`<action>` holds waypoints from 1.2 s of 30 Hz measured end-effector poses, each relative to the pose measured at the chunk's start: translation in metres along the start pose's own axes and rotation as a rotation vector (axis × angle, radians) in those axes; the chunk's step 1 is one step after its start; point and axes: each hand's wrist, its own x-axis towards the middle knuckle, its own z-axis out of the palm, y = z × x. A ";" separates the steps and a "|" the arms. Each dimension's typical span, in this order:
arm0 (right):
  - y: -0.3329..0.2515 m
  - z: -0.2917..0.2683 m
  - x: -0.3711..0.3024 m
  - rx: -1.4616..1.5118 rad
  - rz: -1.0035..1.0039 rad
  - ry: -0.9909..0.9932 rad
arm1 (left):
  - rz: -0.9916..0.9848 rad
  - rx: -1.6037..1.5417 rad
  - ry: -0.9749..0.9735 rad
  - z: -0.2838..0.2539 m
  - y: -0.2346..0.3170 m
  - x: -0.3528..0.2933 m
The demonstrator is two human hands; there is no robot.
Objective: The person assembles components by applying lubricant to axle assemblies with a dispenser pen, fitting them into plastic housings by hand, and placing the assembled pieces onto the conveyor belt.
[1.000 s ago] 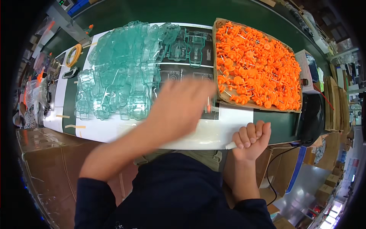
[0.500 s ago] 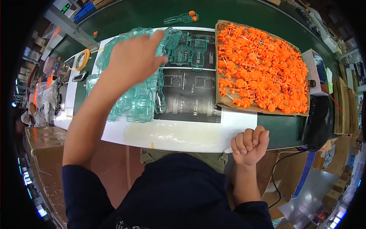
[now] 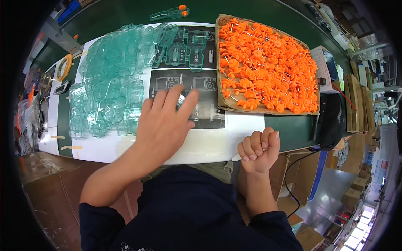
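My left hand (image 3: 165, 123) is over the black printed sheet (image 3: 205, 119), fingers curled down around a clear green plastic shell (image 3: 181, 101); only a shiny bit shows between the fingers. A heap of similar translucent green shells (image 3: 109, 58) lies to its left. Beyond the hand, a few single shells (image 3: 197, 50) rest on the printed sheets. Near the table's front edge, my right hand (image 3: 259, 150) is closed in a fist, palm side up. A small white end (image 3: 236, 158) of something sticks out of it; the rest is hidden.
A shallow cardboard box (image 3: 221, 102) full of orange plastic wheels (image 3: 272, 62) with metal pins stands at right. One shell with orange parts (image 3: 169, 14) lies at the far side. Yellow tape (image 3: 64, 67) is at left, a black bag (image 3: 333, 121) at right.
My left hand has come back from the far part of the shell heap to the near printed sheet. My right hand stays closed. The whole view has shifted somewhat.
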 end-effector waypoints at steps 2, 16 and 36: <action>-0.009 0.007 0.003 -0.034 0.021 0.018 | -0.005 0.013 0.034 0.006 0.003 -0.009; -0.059 0.057 0.088 -2.034 -0.156 -0.171 | 0.195 -0.361 0.054 -0.010 0.017 -0.041; -0.048 0.049 0.115 -2.045 -0.457 -0.368 | 0.159 -0.749 0.061 -0.011 0.012 -0.061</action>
